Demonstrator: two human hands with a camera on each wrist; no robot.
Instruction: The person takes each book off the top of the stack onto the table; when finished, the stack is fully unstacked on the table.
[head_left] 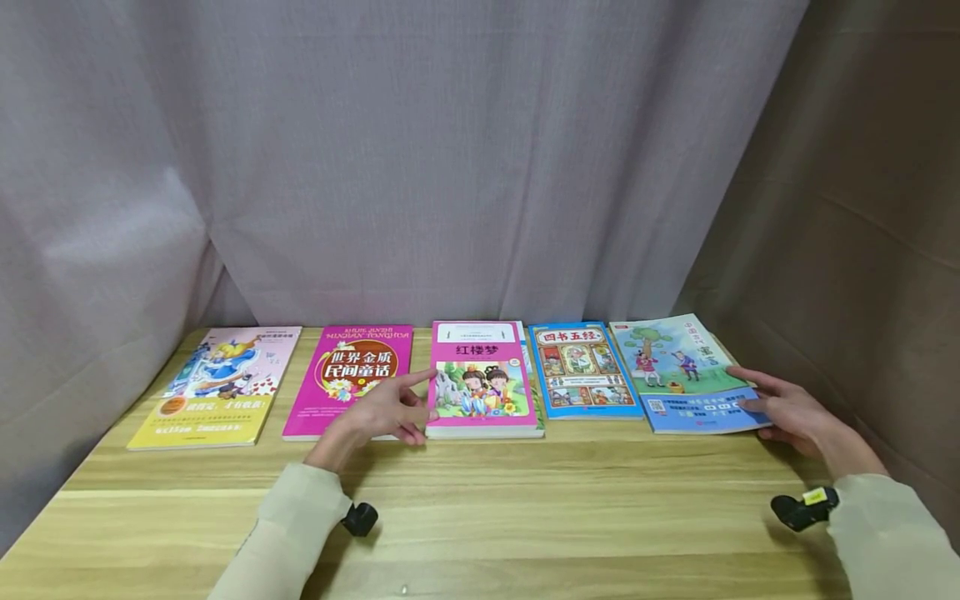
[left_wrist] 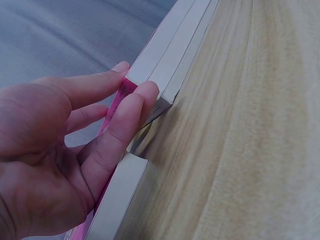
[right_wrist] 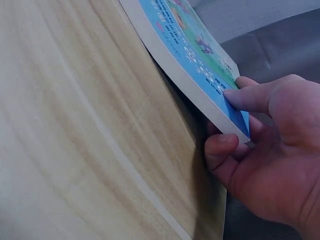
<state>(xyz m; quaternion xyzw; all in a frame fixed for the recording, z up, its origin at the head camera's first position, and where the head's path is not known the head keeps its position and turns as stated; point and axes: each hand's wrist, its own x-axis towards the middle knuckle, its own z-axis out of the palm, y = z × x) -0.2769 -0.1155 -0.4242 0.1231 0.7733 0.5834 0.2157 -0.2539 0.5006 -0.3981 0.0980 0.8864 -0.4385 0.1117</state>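
A pink and white book [head_left: 480, 387] with two cartoon figures tops a small stack near the table's middle. My left hand [head_left: 381, 410] touches the stack's left side with extended fingertips; in the left wrist view the fingers [left_wrist: 112, 117] rest at the spine and its near corner. Under that hand lies a magenta book [head_left: 322, 387]. At the right, a green and blue book [head_left: 675, 375] has its right edge raised and bent upward. My right hand [head_left: 795, 417] pinches that edge, thumb [right_wrist: 245, 97] on the cover and other fingers underneath.
A blue book [head_left: 585, 375] lies between the stack and the green and blue book. At the far left is a pink and yellow book [head_left: 217, 387]. Grey curtain [head_left: 450, 167] hangs behind the wooden table [head_left: 525, 508] and along its right side.
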